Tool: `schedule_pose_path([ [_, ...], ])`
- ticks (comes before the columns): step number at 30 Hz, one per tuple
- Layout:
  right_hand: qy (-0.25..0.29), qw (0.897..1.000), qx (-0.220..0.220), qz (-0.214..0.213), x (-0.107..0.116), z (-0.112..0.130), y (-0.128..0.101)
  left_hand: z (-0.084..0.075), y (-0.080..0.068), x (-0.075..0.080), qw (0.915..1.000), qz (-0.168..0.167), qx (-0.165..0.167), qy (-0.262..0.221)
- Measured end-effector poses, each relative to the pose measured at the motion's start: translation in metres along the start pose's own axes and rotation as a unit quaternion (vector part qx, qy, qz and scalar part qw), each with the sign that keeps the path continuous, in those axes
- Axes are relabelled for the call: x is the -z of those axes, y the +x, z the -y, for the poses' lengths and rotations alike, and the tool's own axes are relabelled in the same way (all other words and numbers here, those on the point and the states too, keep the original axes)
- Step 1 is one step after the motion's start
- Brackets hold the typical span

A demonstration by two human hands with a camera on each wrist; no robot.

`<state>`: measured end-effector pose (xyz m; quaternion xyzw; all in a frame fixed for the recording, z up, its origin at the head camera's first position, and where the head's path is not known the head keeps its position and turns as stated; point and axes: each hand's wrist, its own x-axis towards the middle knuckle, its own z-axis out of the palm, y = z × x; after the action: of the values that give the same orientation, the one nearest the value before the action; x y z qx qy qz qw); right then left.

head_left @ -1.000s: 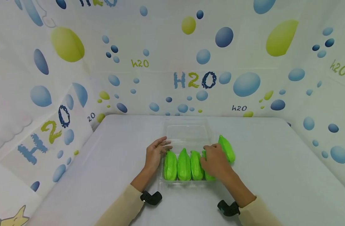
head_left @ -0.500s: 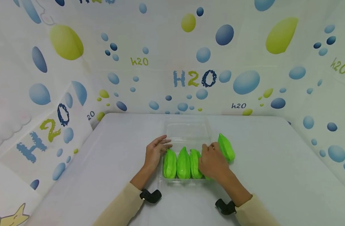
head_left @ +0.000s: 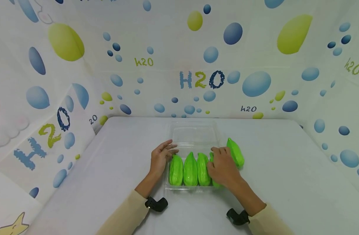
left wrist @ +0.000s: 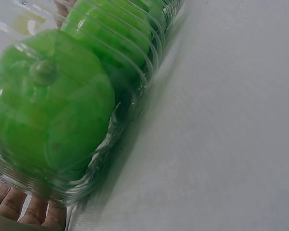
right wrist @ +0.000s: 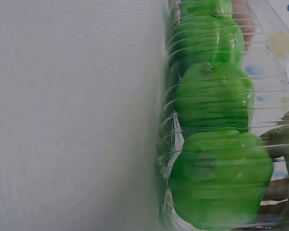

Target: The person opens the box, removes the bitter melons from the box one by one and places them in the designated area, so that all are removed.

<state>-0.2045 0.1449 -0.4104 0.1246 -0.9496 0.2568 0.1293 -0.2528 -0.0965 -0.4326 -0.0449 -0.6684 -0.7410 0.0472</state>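
Note:
A clear plastic clamshell box (head_left: 192,188) stands on the white table with its lid folded back. Bright green, ribbed, oblong fruit-like pieces lie side by side inside, among them a left-end piece (head_left: 176,170) and a middle one (head_left: 190,169). My right hand (head_left: 224,168) bends over the right-end green fruit (right wrist: 220,179), fingers and thumb around its upper part, covering most of it in the head view. At the box's left wall my left hand (head_left: 160,160) rests, fingers fairly straight and slightly spread. Its fingertips (left wrist: 36,209) show against the clear plastic.
Another green fruit (head_left: 235,153) lies on the table just right of the box, close beside my right hand. The transparent lid (head_left: 194,133) lies flat behind the box. White tabletop (head_left: 132,137) extends around it, with a patterned curtain (head_left: 167,49) behind.
My right hand shifts slightly left and then back right over the right-end green fruit, whose tip shows again. My left hand stays at the box. The head view tilts a little.

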Motion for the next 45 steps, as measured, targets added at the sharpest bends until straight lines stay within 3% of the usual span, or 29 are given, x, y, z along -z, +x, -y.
schedule_pose_path([
  [9, 0.031, 0.999, -0.01, -0.012, 0.0016, 0.0014, 0.0, 0.002, -0.0009, 0.0015, 1.0, -0.007, -0.001, 0.006],
  [19, 0.023, 0.999, 0.021, -0.028, 0.004, 0.0014, -0.001, 0.0031, 0.0012, 0.0002, 1.0, -0.003, -0.005, 0.007],
  [30, -0.039, 0.997, 0.071, -0.001, 0.0064, -0.0003, -0.0035, 0.0034, -0.0004, -0.0002, 0.9998, -0.011, -0.014, 0.012],
  [45, -0.019, 0.998, 0.061, 0.03, 0.0088, 0.002, -0.0047, 0.0048, -0.0009, 0.0006, 0.9998, -0.009, -0.016, 0.004],
])
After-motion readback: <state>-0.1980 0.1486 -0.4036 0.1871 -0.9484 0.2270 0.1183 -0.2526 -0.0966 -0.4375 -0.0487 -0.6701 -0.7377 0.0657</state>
